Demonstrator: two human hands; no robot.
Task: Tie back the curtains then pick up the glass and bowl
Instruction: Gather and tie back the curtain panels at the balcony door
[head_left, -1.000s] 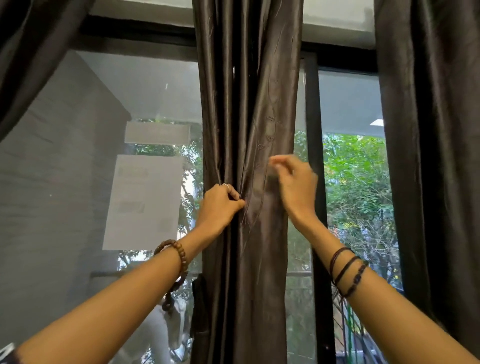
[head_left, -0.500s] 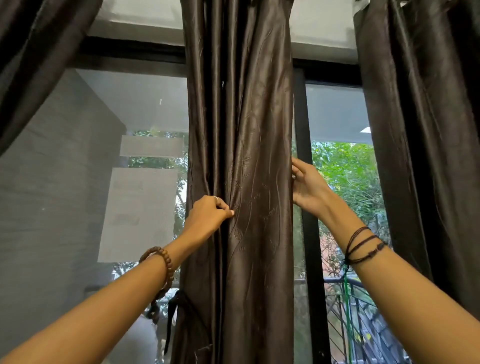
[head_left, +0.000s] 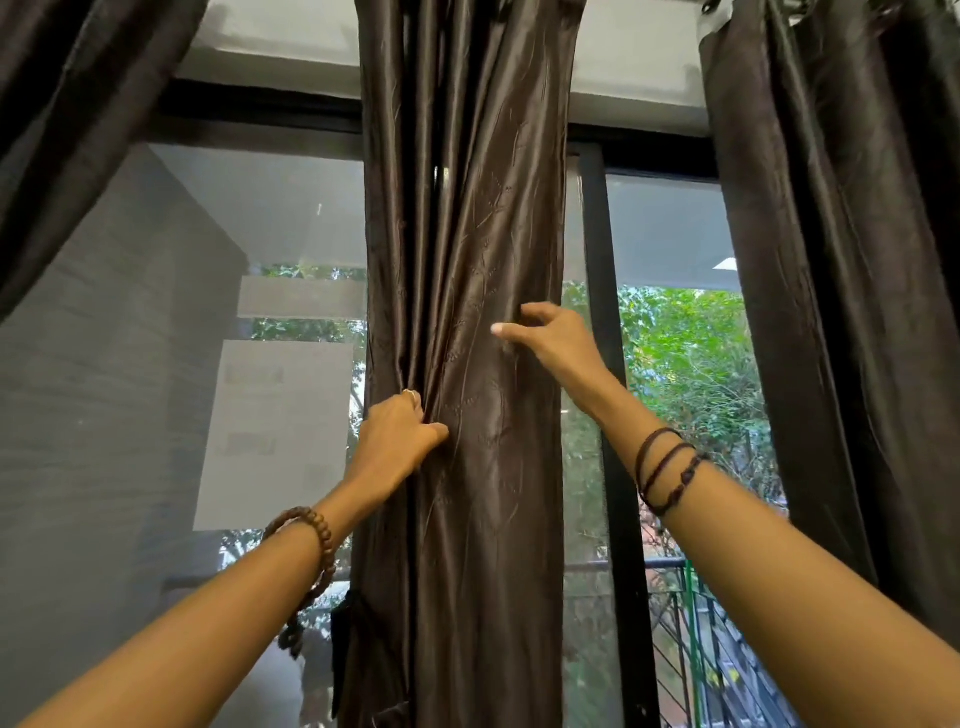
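The middle curtain (head_left: 467, 364) hangs gathered in a dark brown column straight ahead of both raised arms, in front of the window (head_left: 291, 249). The left hand (head_left: 397, 441) grasps a bunch of folds on the curtain's left side, its fingers curled into the cloth and the thumb pressed flat against the front; a ring (head_left: 410, 393) shows on one finger. A beaded bracelet (head_left: 311, 540) sits on that wrist, with a strand hanging below it. The right hand (head_left: 553, 340) is higher and to the right of the left one, at the curtain's right edge, fingers bent over the cloth with one fingertip pointing left across the front; whether it truly grips the fabric or only touches it I cannot tell. Three dark cords (head_left: 667, 470) circle the right wrist. Just right of the right hand a black frame bar (head_left: 602, 322) runs upright behind the curtain, and beyond it there is green foliage (head_left: 685, 374). Further right of that hand hangs a second curtain (head_left: 841, 260), and far left of the left hand, up in the corner, a third curtain (head_left: 78, 104) slants away. Below the left wrist, at the middle curtain's left edge, a dark tie (head_left: 345, 644) dangles. Below the right forearm a railing (head_left: 691, 639) shows through the glass.
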